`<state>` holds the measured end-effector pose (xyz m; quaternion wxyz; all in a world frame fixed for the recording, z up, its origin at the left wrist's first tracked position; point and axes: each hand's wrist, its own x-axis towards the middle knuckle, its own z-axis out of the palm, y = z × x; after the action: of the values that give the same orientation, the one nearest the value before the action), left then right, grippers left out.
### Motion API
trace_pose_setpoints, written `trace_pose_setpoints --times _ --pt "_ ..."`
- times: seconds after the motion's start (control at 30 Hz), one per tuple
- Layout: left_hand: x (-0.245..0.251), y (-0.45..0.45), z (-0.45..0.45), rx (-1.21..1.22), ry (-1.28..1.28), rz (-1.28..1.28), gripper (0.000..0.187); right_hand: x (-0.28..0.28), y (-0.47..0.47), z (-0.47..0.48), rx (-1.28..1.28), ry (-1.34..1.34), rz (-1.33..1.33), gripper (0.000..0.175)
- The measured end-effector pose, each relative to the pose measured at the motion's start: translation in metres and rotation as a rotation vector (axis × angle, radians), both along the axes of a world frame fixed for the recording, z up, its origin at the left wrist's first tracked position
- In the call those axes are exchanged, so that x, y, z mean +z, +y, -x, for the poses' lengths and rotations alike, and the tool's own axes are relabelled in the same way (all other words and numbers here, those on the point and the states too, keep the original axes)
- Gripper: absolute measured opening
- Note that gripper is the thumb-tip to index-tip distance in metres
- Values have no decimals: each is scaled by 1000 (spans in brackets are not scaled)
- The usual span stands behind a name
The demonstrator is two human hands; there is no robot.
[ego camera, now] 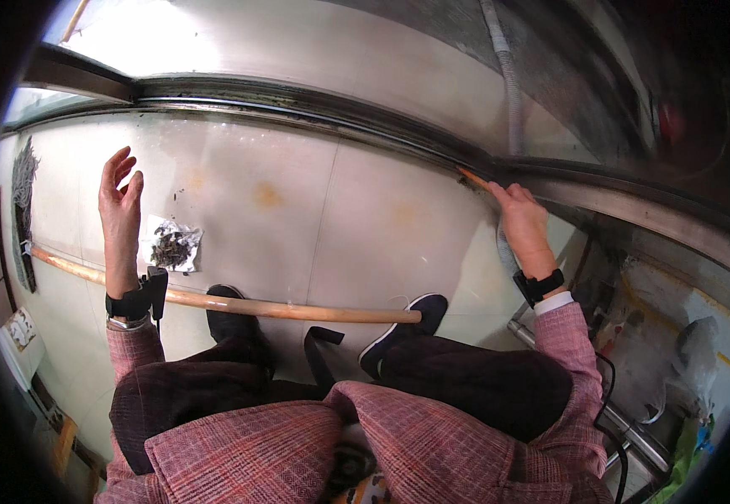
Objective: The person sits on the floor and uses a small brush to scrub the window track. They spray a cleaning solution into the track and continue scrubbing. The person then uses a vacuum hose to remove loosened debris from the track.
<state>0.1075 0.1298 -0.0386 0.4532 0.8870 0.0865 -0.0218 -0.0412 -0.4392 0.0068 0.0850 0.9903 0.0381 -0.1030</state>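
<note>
My right hand grips a thin orange stick, its tip against the near side of the dark metal sliding-door track. A small clump of dark dirt lies by the stick's tip. Held out over the pale tiled floor, my left hand is empty, with its fingers apart and slightly curled. Just right of the left wrist, a crumpled white tissue on the floor bears a heap of dark debris.
A mop's wooden handle crosses the floor by my shoes; its grey head is at left. A grey corrugated hose runs beyond the track. Metal tubing and a clear plastic bag are at right.
</note>
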Motion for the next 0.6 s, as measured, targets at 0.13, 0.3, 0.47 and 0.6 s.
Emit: trace_pose_setpoints --times 0.13,0.3,0.47,0.6 --pt "-1 -7 2 -52 -8 -20 42 -14 9 -11 93 -74 -11 39" --pt "8 -20 7 -52 10 -47 42 -32 42 -34 164 -108 -68 42" --pt "10 -17 14 -66 -17 -38 42 -54 104 -71 318 -248 -115 41" --pt "12 -11 19 -46 -23 -25 42 -56 149 -109 436 -329 -169 15"
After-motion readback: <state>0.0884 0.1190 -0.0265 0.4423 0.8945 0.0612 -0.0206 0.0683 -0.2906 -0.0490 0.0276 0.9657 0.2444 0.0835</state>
